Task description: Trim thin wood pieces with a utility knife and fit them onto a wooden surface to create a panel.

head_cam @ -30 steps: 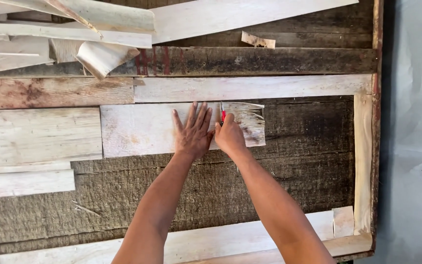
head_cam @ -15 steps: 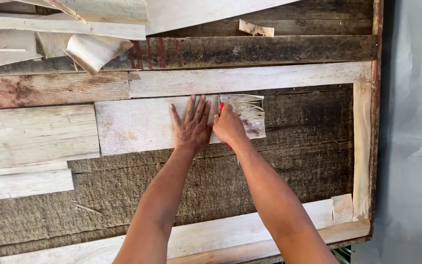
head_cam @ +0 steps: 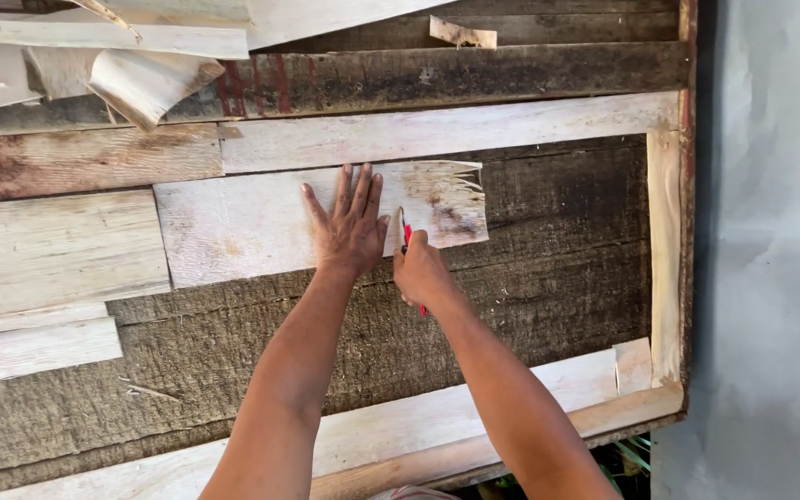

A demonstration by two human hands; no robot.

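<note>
Nearest the camera, two bare forearms reach up over the dark bench — the right hand is closed around a red pencil, its tip touching the pale board just beside the left hand. That left hand lies open, fingers spread, pressed flat on the board, which runs left to right with its splintered end just right of the pencil. Beyond it — a longer pale plank parallel, then loose offcuts.

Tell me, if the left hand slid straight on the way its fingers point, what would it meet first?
The left hand lies flat on a pale board. Straight ahead, it would probably meet the long pale plank just above first.
</note>
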